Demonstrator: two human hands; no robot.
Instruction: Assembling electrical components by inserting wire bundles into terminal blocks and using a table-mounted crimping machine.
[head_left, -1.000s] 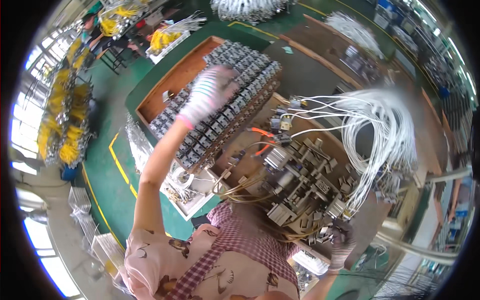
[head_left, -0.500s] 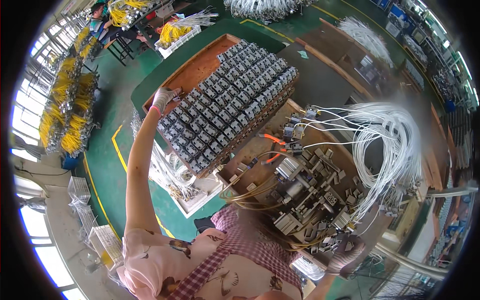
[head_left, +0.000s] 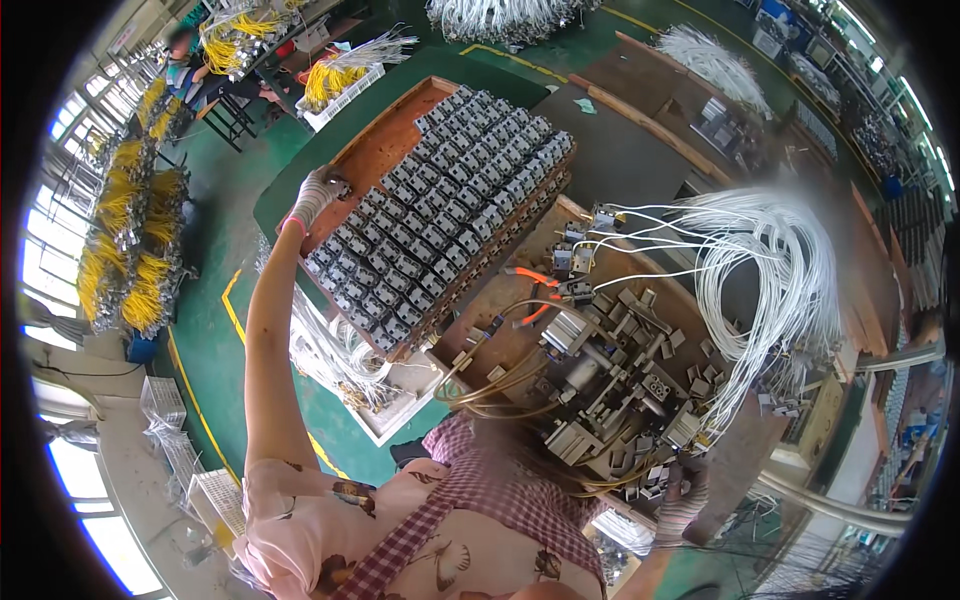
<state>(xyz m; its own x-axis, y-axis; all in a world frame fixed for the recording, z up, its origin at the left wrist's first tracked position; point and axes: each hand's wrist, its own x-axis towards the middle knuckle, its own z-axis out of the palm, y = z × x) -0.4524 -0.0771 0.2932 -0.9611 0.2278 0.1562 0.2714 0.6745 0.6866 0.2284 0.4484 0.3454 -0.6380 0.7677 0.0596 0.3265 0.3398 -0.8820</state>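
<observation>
My left hand (head_left: 314,199), in a striped glove with bare fingertips, reaches out to the left edge of a wooden tray (head_left: 372,142). Its fingers are closed on a small metal block (head_left: 341,187) above the tray's bare left part. Rows of similar metal-and-black blocks (head_left: 432,210) fill the rest of the tray. At the lower right, my right hand (head_left: 682,505), gloved the same way, is beside loose small metal pieces (head_left: 655,482) at the near end of the workbench. Its fingers are dark and partly blurred, so whether they hold anything is unclear.
A metal clamping fixture (head_left: 610,375) stands on the bench among loose metal pieces and hoses. White cables (head_left: 770,265) run from blocks at its right. A white crate (head_left: 405,395) with cables sits below the tray. Another person (head_left: 182,75) sits far left near yellow cables.
My left hand has lifted slightly off the block rows, and the metal block in its fingers now shows clearly. The right hand has shifted a little left, closer to the loose pieces.
</observation>
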